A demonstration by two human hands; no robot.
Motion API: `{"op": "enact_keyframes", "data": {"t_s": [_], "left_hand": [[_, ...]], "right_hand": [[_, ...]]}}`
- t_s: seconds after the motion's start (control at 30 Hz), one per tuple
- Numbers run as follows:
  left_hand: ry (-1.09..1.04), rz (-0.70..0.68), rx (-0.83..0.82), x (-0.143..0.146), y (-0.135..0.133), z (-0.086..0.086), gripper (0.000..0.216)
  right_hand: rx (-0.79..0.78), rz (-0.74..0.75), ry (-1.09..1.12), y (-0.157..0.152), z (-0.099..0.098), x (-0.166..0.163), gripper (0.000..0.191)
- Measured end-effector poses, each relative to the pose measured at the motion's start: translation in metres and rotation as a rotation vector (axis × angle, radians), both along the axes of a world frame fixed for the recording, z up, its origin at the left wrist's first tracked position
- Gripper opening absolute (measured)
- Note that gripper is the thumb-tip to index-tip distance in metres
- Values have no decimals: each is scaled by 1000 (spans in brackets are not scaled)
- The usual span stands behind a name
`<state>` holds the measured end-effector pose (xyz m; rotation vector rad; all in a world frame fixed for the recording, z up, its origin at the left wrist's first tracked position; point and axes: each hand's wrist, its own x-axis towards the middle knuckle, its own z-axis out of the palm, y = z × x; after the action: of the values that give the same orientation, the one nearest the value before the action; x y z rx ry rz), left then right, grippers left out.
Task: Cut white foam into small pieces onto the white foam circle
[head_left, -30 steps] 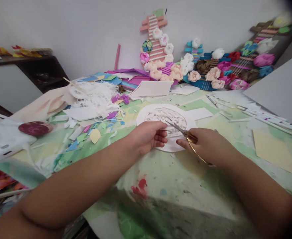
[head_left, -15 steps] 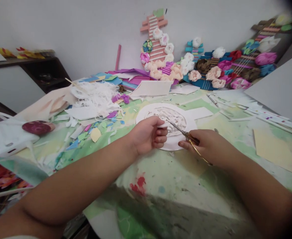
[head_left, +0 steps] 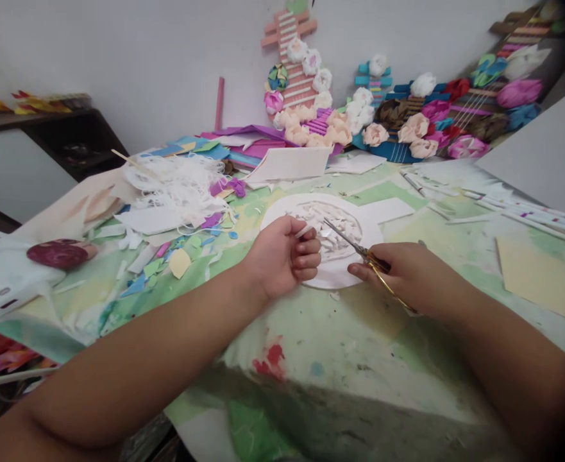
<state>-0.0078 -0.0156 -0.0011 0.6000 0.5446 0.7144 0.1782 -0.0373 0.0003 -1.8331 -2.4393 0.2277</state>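
Note:
My left hand (head_left: 285,255) is curled at the near left rim of a white paper plate (head_left: 333,273), pinching a small white scrap between thumb and fingers. My right hand (head_left: 410,274) grips gold-handled scissors (head_left: 359,247), whose blades point up and left over the plate. A pile of small white cuttings (head_left: 335,223) fills the plate's middle. Both forearms rest on the paint-stained green table cover (head_left: 340,346).
Tangled white strips (head_left: 181,183) and coloured foam scraps (head_left: 176,256) lie to the left. White sheets (head_left: 289,163) and flower-covered craft guitars (head_left: 407,122) stand at the back. A cream sheet (head_left: 537,279) and white sticks (head_left: 527,215) are at the right; a dark shelf (head_left: 70,135) is far left.
My left hand has curled tighter and lifted its scrap slightly. The scissors' blades have shifted a little over the plate. The view has tilted slightly.

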Motion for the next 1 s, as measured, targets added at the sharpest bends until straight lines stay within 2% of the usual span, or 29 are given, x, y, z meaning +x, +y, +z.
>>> {"op": "enact_keyframes", "data": {"t_s": [0.13,0.23,0.33,0.43,0.6,1.0], "left_hand": [[57,56,107,1,0,1,13],[211,255,291,3,-2,1,14],[472,423,525,4,-5,2,12],[664,428,682,4,-7,3,13],[830,402,814,4,-9,4,13],[1274,675,1365,5,-14,0,14]], "right_hand": [[0,-5,8,-1,1,1,45],[-13,-1,26,-3,2,1,45],[-20,6,49,-5,2,1,46],[-25,3,46,-5,1,2,46],[-25,14,54,-6,2,3,45],[-43,-36,112,-11,3,-1,48]]}}
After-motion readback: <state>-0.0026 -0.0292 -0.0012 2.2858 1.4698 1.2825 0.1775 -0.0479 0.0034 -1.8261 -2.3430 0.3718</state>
